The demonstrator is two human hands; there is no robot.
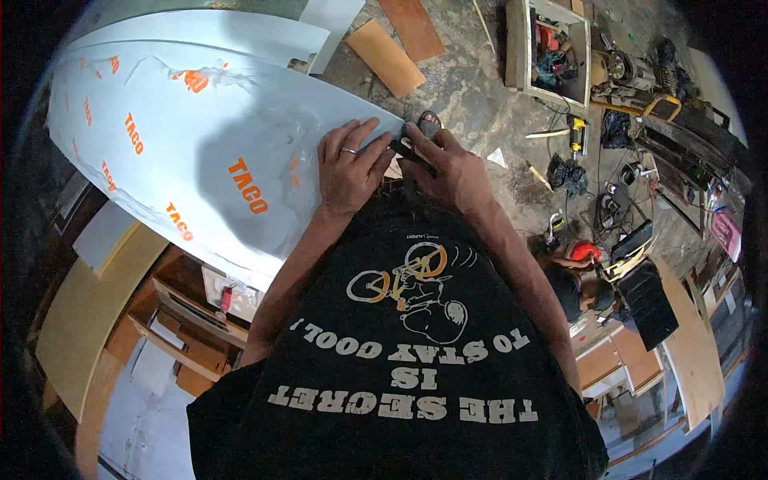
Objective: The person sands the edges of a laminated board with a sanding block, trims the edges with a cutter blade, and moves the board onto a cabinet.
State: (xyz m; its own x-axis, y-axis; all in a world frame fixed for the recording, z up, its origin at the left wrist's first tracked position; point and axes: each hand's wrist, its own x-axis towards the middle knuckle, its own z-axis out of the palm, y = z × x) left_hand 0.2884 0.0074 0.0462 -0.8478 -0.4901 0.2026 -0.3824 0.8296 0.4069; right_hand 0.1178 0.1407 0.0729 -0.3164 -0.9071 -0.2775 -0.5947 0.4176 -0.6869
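Note:
A large panel (264, 120) in white film with orange print lies at the left, its narrow corner reaching my hands. My left hand (350, 162), with a ring, lies on the panel near that corner, fingers stretched out toward the edge. Right at the panel's end, my right hand (450, 170) is closed with bent fingers around a small dark object (410, 152). That object lies between the fingertips of both hands. Its kind is hard to make out, since the fingers cover part of it.
Wood boards (386, 58) lie on the concrete floor (480, 104) ahead. An open cabinet (518, 48) with tools stands at the upper right, near a yellow drill (576, 136) and cables. Another person (580, 292) works low at the right. Wooden furniture (188, 320) stands below the panel.

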